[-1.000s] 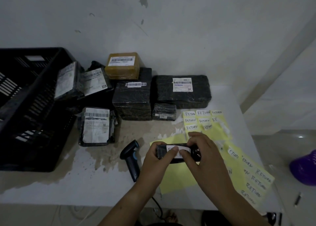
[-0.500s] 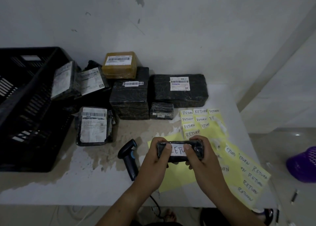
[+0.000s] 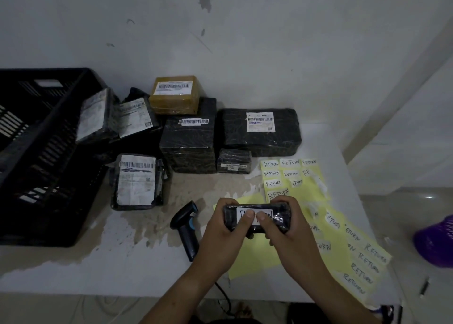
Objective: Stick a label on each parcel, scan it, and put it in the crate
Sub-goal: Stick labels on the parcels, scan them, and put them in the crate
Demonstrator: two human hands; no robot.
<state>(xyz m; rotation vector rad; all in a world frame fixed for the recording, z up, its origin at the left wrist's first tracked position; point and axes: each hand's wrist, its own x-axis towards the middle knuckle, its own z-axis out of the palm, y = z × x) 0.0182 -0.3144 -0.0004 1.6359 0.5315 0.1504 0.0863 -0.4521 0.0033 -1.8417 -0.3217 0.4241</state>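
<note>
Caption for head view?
Left hand and right hand press a RETURN label onto a black parcel; scanner, crate nearby.

scanner (image 3: 186, 225) left of hands, crate (image 3: 44, 156) beyond

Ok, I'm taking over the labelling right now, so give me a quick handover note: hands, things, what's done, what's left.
Hands: left hand and right hand both grip the small black parcel, with the thumbs pressing on its RETURN label.
Things: the scanner lies on the table just left of the hands. The crate is at the far left and the label sheets are to the right.
Done: the label is on this parcel.
Left: scan it and put it in the crate, then label, scan and crate the other parcels piled by the wall.
</note>
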